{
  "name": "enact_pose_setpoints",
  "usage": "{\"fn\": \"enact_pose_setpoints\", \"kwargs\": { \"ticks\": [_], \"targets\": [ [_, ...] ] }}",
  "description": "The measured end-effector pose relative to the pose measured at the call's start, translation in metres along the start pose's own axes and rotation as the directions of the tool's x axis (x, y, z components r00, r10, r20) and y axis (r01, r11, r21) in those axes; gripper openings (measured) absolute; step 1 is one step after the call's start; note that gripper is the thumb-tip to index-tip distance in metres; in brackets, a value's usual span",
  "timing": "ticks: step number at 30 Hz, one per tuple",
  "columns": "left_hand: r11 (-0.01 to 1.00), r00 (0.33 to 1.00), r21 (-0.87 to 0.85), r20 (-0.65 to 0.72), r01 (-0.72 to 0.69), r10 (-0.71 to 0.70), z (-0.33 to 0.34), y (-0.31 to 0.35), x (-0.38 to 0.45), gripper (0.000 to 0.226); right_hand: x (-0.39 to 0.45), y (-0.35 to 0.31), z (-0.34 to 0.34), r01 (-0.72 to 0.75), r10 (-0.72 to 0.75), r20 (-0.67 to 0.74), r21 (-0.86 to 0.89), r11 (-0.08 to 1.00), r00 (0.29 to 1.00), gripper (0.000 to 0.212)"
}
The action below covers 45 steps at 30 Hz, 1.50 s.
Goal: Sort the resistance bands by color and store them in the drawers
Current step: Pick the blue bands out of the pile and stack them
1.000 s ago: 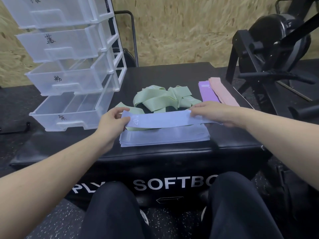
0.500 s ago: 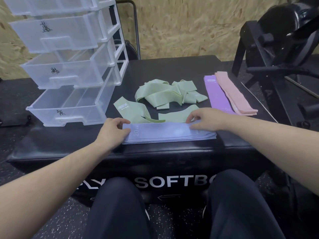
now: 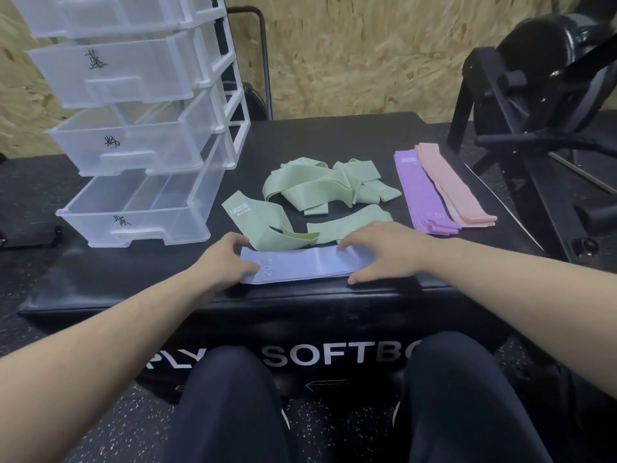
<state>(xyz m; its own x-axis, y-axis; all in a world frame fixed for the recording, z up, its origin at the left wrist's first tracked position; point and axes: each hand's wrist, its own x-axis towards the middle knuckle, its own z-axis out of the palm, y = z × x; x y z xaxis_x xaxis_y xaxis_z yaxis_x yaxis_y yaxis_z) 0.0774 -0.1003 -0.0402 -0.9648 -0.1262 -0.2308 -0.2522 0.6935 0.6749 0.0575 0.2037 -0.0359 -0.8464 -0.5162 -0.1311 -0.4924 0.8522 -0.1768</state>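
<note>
So far, only the sorting shows progress. Both hands sit at the ends of the blue band stack (image 3: 297, 265) on the near edge of the black plyo box (image 3: 334, 135): the left hand (image 3: 222, 259) lies with its fingers curled over the left end, the right hand (image 3: 380, 250) arches over the right end, thumb at the near edge, seemingly squaring the pile. Beyond them the green bands (image 3: 320, 192) lie loose and tangled, not yet stacked. The purple stack (image 3: 422, 195) and pink stack (image 3: 450, 185) lie tidy, side by side. All visible drawers (image 3: 140, 208) stand pulled out and look empty, so storing remains.
</note>
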Motion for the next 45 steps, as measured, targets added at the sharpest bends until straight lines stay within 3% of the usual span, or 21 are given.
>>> {"fn": "enact_pose_setpoints", "kwargs": {
  "ticks": [4,8,13,17,23,26,29,31,35,39,42,45],
  "targets": [
    [0.975,0.991,-0.188,0.082,0.122,-0.108,0.004,0.008,-0.002,0.041,-0.002,0.000,0.003,-0.020,0.020,0.007,0.033,0.999,1.000,0.055],
    [0.943,0.994,-0.317,0.061,0.103,-0.088,0.010,0.006,-0.004,0.037,-0.008,0.001,0.005,-0.014,0.014,-0.029,0.012,1.000,0.999,0.052],
    [0.988,0.992,-0.099,-0.056,-0.121,0.116,0.005,0.015,-0.017,0.029,-0.011,0.000,0.006,0.002,-0.002,-0.025,0.000,1.000,1.000,0.060],
    [0.940,0.939,0.119,-0.094,-0.319,0.331,-0.006,0.035,-0.030,0.034,-0.012,-0.013,0.000,0.053,-0.012,-0.164,0.245,0.968,0.986,0.058],
    [0.813,0.821,0.177,-0.043,-0.555,0.570,-0.012,0.068,-0.044,0.044,0.003,-0.043,-0.023,0.065,0.050,-0.198,0.532,0.844,0.979,0.073],
    [0.741,0.750,0.182,-0.023,-0.647,0.661,-0.012,0.087,-0.048,0.053,0.006,-0.047,-0.031,0.081,0.060,-0.197,0.636,0.768,0.979,0.046],
    [0.723,0.723,0.145,-0.060,-0.676,0.688,-0.011,0.102,-0.047,0.054,-0.001,-0.046,-0.042,0.143,0.080,-0.253,0.749,0.647,0.964,0.018],
    [0.733,0.727,0.078,-0.096,-0.676,0.680,-0.009,0.112,-0.044,0.053,-0.008,-0.041,-0.047,0.169,0.105,-0.285,0.785,0.597,0.953,0.017],
    [0.760,0.759,-0.063,-0.157,-0.646,0.632,0.001,0.135,-0.039,0.053,-0.012,-0.027,-0.055,0.171,0.209,-0.363,0.776,0.608,0.908,0.016],
    [0.726,0.770,-0.258,-0.255,-0.637,0.585,0.020,0.153,-0.037,0.070,-0.016,-0.006,-0.072,0.181,0.353,-0.374,0.862,0.473,0.858,0.016],
    [0.746,0.849,-0.407,-0.233,-0.528,0.474,0.041,0.153,-0.029,0.046,-0.021,0.012,-0.086,0.148,0.425,-0.336,0.897,0.416,0.841,0.016],
    [0.867,0.892,-0.210,-0.124,-0.452,0.435,0.061,0.143,-0.008,0.016,-0.027,0.030,-0.093,0.137,0.479,-0.310,0.922,0.362,0.821,0.012]
  ]
}}
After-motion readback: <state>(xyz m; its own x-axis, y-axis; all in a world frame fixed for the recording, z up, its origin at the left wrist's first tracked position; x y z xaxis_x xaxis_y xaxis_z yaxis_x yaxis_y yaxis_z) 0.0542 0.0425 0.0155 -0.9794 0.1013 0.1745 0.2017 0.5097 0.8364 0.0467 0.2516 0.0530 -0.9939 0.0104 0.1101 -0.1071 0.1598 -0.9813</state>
